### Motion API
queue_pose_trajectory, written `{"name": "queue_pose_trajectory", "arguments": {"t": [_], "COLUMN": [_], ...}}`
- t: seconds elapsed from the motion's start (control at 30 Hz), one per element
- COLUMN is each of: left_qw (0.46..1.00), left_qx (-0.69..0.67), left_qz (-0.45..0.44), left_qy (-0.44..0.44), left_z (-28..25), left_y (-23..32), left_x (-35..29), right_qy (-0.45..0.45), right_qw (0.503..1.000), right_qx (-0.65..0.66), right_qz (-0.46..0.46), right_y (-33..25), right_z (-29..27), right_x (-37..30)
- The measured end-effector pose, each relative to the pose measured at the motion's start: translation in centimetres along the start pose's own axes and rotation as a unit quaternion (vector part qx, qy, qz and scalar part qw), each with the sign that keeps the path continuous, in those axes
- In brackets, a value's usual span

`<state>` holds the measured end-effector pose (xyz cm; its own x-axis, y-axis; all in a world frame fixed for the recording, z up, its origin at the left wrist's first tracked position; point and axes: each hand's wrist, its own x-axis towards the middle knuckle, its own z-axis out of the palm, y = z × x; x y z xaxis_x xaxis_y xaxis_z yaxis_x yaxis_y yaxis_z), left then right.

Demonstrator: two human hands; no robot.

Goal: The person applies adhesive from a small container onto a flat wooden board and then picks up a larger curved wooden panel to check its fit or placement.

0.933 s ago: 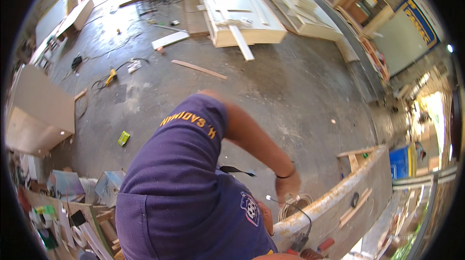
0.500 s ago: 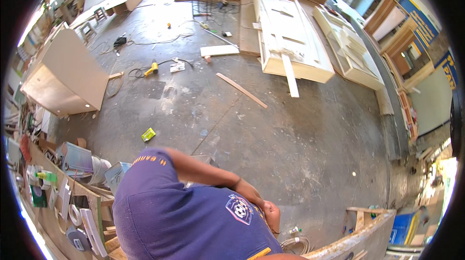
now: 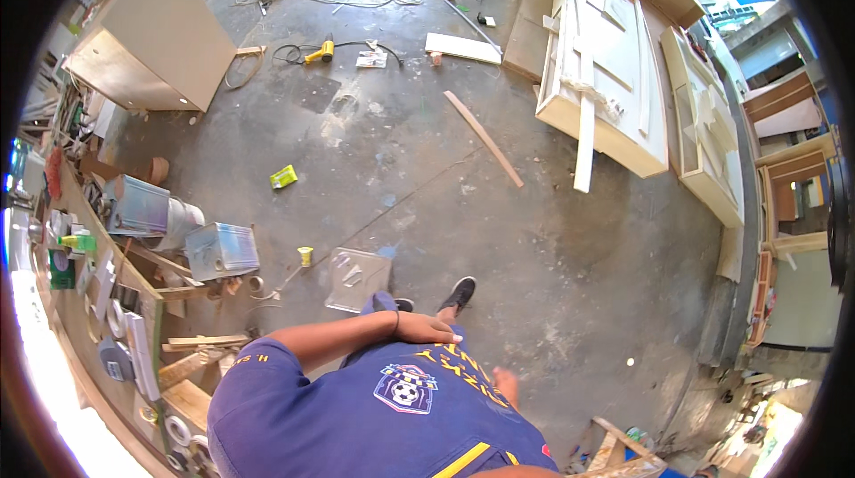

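My left hand (image 3: 426,328) lies across the front of my dark blue shirt (image 3: 347,407), near the waist. Its back faces up and its fingers look stretched out along the cloth, holding nothing that I can see. Just past the shirt's right side, part of my right hand (image 3: 506,385) shows; the shirt hides the rest, and its fingers are not clear. The two hands are apart. Beyond them are my dark shoes (image 3: 460,292) on the concrete floor, next to a flat grey panel (image 3: 356,280) with scraps on it.
At left stand paint-stained metal tins (image 3: 223,251) and a cluttered workbench (image 3: 134,277). A yellow power tool (image 3: 321,52) with its cable, a wood strip (image 3: 485,139) and a green packet (image 3: 283,177) lie on the floor. Large pale cabinets (image 3: 614,68) lie at right; another cabinet (image 3: 156,46) is far left.
My hands, together before, have come apart, the left now flat across the shirt front. The view has shifted, so my shoes, the grey panel and a yellow cup now show.
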<state>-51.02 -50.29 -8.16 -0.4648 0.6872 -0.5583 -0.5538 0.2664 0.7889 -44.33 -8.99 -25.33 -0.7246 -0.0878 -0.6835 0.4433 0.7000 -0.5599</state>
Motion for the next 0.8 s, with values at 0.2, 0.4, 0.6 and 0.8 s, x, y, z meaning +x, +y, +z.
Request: {"name": "queue_pose_trajectory", "arguments": {"t": [0.2,0.4,0.6,0.8], "left_qw": [0.970,0.953,0.847,0.778], "left_qx": [0.163,0.078,0.000,0.167], "left_qz": [-0.026,-0.037,-0.132,-0.447], "left_qy": [0.177,0.289,0.515,0.408], "left_z": [-3.1,-11.6,-13.3,-6.4], "left_y": [-0.4,-2.0,-15.3,-29.6], "left_x": [12.7,17.3,7.0,2.3], "right_qy": [-0.030,-0.050,-0.074,0.033], "right_qw": [0.979,0.970,0.974,0.998], "right_qx": [-0.026,-0.018,-0.111,0.034], "right_qz": [0.200,0.239,0.186,-0.048], "right_y": [4.8,1.4,-3.7,-27.6], "right_z": [-4.7,-9.8,-14.6,-20.0], "right_x": [4.4,9.7,19.2,38.6]}}
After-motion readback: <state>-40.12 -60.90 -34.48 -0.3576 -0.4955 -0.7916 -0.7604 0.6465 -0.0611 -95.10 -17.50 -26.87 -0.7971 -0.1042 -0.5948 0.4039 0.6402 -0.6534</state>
